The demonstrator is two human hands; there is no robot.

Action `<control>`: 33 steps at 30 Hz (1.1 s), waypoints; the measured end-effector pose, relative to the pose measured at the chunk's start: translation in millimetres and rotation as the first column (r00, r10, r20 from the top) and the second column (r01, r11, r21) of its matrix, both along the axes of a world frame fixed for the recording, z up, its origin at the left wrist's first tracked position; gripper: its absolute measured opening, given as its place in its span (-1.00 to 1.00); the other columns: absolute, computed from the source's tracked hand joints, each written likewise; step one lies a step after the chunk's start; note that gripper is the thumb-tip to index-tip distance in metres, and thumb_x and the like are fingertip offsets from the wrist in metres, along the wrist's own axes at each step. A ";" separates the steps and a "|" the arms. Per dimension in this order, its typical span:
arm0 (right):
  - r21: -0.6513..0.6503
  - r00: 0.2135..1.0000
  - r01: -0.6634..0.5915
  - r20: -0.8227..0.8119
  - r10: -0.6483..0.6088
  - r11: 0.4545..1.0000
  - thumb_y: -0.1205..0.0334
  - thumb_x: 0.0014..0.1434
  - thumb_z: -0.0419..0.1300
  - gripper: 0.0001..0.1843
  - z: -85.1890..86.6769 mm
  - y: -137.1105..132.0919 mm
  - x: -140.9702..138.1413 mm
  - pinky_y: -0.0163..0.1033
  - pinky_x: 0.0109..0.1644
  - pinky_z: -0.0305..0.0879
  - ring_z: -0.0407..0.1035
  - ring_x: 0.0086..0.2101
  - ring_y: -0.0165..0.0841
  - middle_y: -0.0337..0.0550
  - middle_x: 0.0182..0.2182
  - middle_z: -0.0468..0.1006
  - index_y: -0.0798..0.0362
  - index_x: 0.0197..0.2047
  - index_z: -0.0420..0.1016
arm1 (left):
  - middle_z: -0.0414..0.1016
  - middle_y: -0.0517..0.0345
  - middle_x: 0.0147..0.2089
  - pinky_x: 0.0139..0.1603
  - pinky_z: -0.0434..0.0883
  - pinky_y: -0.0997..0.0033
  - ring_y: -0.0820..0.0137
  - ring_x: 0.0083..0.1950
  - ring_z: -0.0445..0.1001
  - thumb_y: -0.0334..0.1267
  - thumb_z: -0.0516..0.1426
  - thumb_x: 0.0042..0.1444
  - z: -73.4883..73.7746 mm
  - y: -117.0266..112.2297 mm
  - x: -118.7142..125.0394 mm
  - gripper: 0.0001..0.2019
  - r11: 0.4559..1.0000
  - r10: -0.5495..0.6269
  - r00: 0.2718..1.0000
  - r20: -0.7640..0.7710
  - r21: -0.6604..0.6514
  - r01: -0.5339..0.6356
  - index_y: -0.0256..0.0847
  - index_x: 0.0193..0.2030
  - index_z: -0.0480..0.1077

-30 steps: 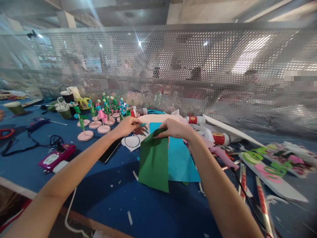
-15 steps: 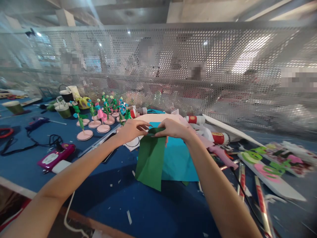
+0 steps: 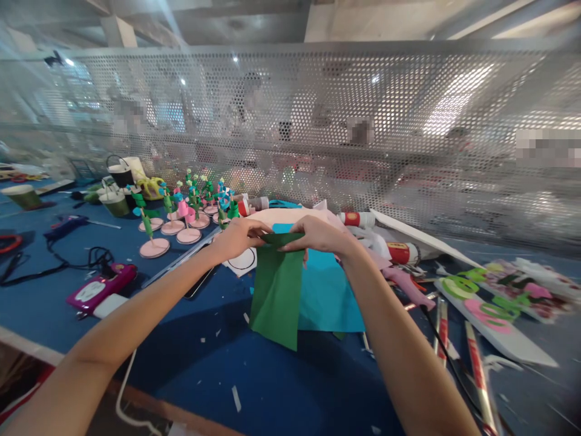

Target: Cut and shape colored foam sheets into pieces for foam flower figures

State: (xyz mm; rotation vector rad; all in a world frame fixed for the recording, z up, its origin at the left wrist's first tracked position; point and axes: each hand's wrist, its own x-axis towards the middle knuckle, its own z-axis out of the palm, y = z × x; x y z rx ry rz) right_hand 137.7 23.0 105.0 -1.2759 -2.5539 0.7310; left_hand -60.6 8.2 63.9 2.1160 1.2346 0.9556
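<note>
Gripped at its far short edge by the left hand (image 3: pixel 238 236) and the right hand (image 3: pixel 318 235): green sheet (image 3: pixel 276 290). Raised above the middle of the blue bench (image 3: pixel 272 387), in front of the cyan sheet (image 3: pixel 329 290) and partly covering it.

Orientation of the green sheet:
- Long axis running from the hands back toward the wearer, nearly straight, with the near end skewed slightly left.
- Far edge uppermost and turned over into a narrow fold between the two hands.
- Near edge lowest, down at or just above the bench surface; contact cannot be confirmed.
- Face sloping downward from the grip, nearly flat, one shallow crease along its length.

Grip state:
- Left fingers (image 3: pixel 261 229) closed on the left end of the folded edge, thumb on top.
- Right fingers (image 3: pixel 297 229) closed on the right end of the same fold.
- Hands close together, fingertips almost meeting over the fold.

Surroundings:
- Left of the hands, a cluster of paper flowers (image 3: pixel 181 212) standing upright on round pink bases.
- Just below the left hand, a white card (image 3: pixel 242 260) marked with a black circle.
- Further left, a magenta device (image 3: pixel 102 286) with a black cable.
- Right of the hands, glue tubes (image 3: pixel 358 219) lying on their sides.
- At far right, white strips (image 3: pixel 481 309) carrying green and pink rings.
- Behind everything, a perforated metal screen (image 3: pixel 318 121).
</note>
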 end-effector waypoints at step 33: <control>-0.004 0.999 0.025 -0.041 -0.025 1.000 -0.06 -0.13 0.26 -0.59 -2.5 3.6 4.1 -0.29 -0.54 -0.12 -0.01 -0.64 -0.52 -0.34 -0.74 0.18 0.07 -0.70 0.30 | 0.60 0.08 -0.30 -0.29 0.49 0.46 0.44 -0.36 0.54 -0.48 0.13 -0.01 -8.8 14.5 -7.6 -0.75 0.968 0.054 0.955 0.290 -0.250 0.021 -0.27 -0.18 0.53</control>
